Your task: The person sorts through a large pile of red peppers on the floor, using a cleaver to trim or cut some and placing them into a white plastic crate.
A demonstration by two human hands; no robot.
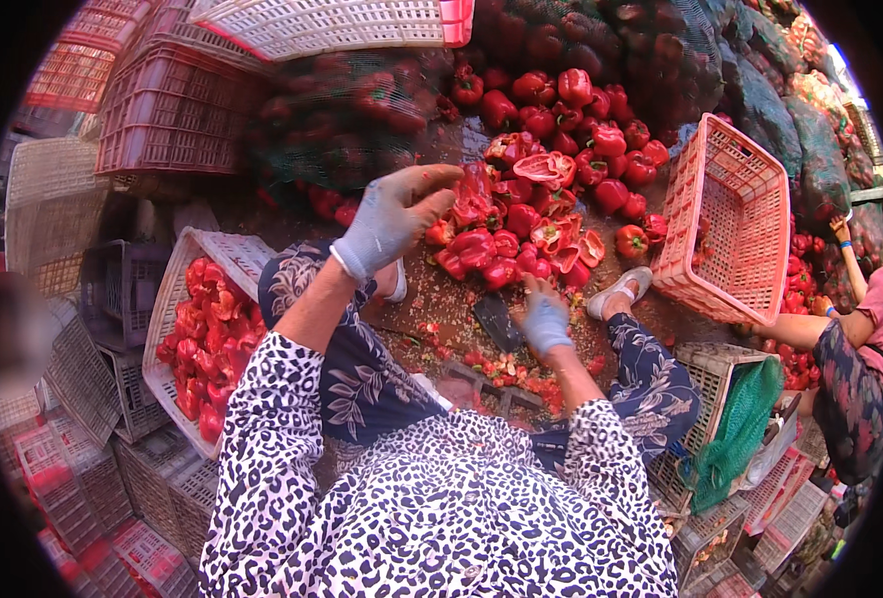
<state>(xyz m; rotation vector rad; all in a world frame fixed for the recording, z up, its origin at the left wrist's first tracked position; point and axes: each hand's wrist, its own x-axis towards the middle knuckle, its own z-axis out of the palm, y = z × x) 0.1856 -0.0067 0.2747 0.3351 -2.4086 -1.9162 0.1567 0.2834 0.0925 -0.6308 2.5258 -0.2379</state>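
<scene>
My left hand [400,213], in a pale glove with stained fingertips, is raised left of a heap of red bell peppers [479,250]. Its thumb and fingers are apart, with nothing seen between them. Lower down, my right hand [546,318], gloved too, is at the near edge of the heap, beside a dark flat blade [497,323]; whether it grips the blade's handle is hidden. Some peppers are cut in halves, such as the opened one [546,169] on top. To my left a tilted plastic crate [163,336] holds cut red peppers [213,336].
A tilted pink crate [740,217] stands right of the peppers. Mesh sacks of peppers [366,105] lie beyond, and stacked crates [172,112] line the left. Green netting [737,433] hangs over a crate at the lower right. Another person [860,329] is at the far right.
</scene>
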